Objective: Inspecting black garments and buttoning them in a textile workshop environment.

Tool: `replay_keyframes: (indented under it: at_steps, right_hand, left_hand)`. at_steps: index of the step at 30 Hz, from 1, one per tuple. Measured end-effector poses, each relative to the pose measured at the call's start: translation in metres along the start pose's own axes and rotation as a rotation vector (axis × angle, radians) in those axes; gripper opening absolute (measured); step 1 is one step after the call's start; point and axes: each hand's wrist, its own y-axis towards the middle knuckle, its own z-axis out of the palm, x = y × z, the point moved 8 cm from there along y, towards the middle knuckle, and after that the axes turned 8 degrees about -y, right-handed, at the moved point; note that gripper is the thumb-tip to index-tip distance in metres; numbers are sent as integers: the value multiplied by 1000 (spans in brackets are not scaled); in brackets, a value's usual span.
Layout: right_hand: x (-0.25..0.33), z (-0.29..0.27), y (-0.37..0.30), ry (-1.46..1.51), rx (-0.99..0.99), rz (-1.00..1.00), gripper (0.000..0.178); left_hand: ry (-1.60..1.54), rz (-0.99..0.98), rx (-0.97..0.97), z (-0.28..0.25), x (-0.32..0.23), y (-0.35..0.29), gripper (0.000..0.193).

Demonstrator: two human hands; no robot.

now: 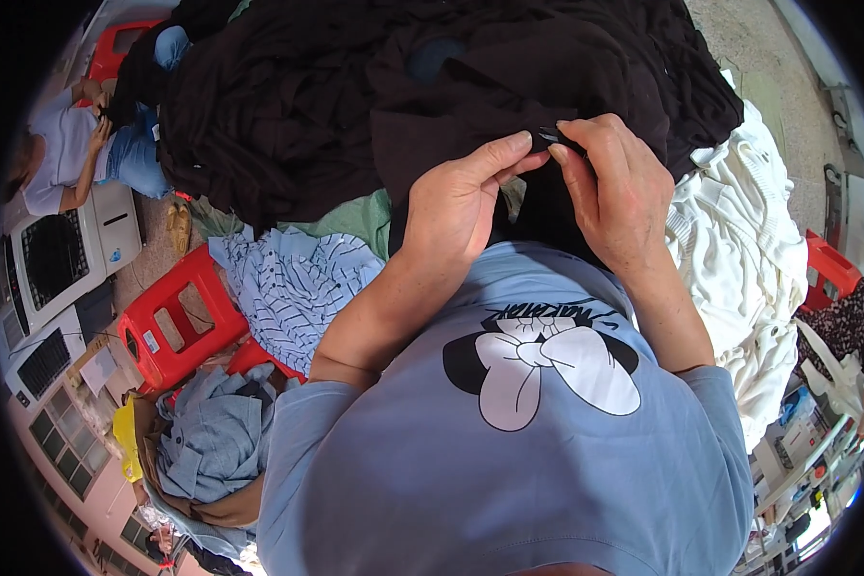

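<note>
Our left hand (456, 206) pinches dark cloth (509, 96); our right (619, 187) has fingertips closed on a small dark piece (550, 135) between both hands, long axis roughly sideways, shiny end pointing left.

On the blue T-shirt (509, 480), we see dark lettering (520, 312) beside the bow print (536, 355). Left of that shirt, a red stool's (206, 336) label (151, 342) is too small for us to read.

Near-black brown is shown by the heaped soft cloth (288, 106), white by the piled knitwear (734, 245), red by the slotted plastic stool (223, 309); the crumpled light-blue fabric (302, 283) is dark-striped.
</note>
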Motion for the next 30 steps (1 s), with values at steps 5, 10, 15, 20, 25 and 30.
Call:
replay_keyframes:
  at_steps: [5, 10, 15, 20, 25, 30]
  right_hand:
    - [6, -5, 1, -107, -49, -45, 17]
    - [5, -6, -1, -128, -64, -68, 17]
    - [-6, -6, -5, -90, -49, 10, 16]
    - [-1, -4, -4, -77, -40, -24, 16]
    - [2, -3, -3, -139, -19, -41, 15]
    - [-6, -4, -5, -109, -32, -8, 14]
  left_hand:
    - [7, -3, 7, -2, 3, 2, 19]
    - [-27, -2, 24, -8, 6, 4, 19]
    - [-2, 16, 15, -4, 5, 4, 18]
    - [8, 0, -1, -5, 7, 4, 18]
    - [31, -12, -31, -11, 9, 4, 18]
    - [19, 11, -10, -12, 9, 6, 18]
